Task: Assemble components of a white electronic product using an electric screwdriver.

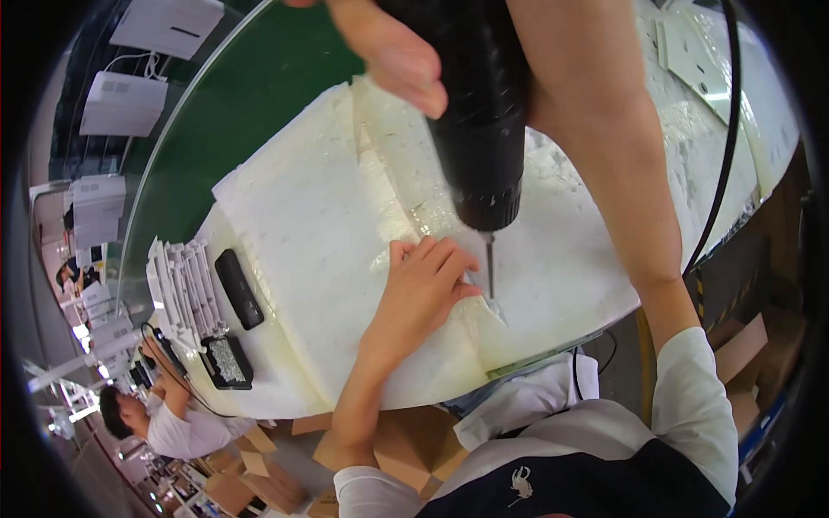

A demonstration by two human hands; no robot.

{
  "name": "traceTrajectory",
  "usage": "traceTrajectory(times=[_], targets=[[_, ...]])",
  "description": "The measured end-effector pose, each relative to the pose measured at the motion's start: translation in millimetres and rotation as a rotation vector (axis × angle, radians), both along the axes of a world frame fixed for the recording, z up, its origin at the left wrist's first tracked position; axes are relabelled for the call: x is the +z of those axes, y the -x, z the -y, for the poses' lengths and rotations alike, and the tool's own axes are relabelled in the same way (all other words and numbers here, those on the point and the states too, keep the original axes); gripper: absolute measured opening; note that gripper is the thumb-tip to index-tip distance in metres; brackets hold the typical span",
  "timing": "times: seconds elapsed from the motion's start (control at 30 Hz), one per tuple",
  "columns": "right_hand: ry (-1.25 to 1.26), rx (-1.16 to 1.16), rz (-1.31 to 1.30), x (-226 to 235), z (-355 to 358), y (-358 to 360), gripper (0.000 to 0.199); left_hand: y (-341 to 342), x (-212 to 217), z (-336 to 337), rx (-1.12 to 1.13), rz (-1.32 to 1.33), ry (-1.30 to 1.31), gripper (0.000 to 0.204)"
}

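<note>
A black power screwdriver (479,129) hangs over the work table, its thin metal bit (491,268) pointing down. My right hand (401,65) reaches in from the right and is closed around the tool's upper body; the top of the grip is cut off by the picture's edge and partly blurred. My left hand (423,281) rests low on the white padded table cover (311,259), fingers bent and drawn together just left of the bit. A small pale sliver (495,311) shows beside its fingertips near the bit's tip. Whatever lies under those fingers is hidden.
Left on the table are stacked white plastic parts (183,293), a long black part (238,289) and a black tray of small screws (226,361). A green surface (259,78) lies beyond. A black cable (730,147) hangs at right. A co-worker (177,423) sits left; cardboard boxes (414,440) stand below.
</note>
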State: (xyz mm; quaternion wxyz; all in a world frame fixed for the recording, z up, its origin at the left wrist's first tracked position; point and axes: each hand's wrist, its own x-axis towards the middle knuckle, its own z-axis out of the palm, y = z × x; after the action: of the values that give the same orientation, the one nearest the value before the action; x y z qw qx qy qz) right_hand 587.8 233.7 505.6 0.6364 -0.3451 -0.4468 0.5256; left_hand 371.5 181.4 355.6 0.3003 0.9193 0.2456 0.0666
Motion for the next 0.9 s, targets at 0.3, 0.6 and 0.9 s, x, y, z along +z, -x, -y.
traceTrajectory(times=[0.3,0.6,0.9], targets=[[0.26,0.123,-0.279,-105,-69,7,0.047,18,-11,-21,0.213,0.427,0.298,0.031],[0.385,0.232,-0.382,-195,-95,-18,0.048,64,-26,-64,0.529,0.062,-0.457,0.047],[0.33,0.278,-0.438,-203,-103,-23,0.048,69,-66,-72,0.589,0.114,-0.553,0.05]])
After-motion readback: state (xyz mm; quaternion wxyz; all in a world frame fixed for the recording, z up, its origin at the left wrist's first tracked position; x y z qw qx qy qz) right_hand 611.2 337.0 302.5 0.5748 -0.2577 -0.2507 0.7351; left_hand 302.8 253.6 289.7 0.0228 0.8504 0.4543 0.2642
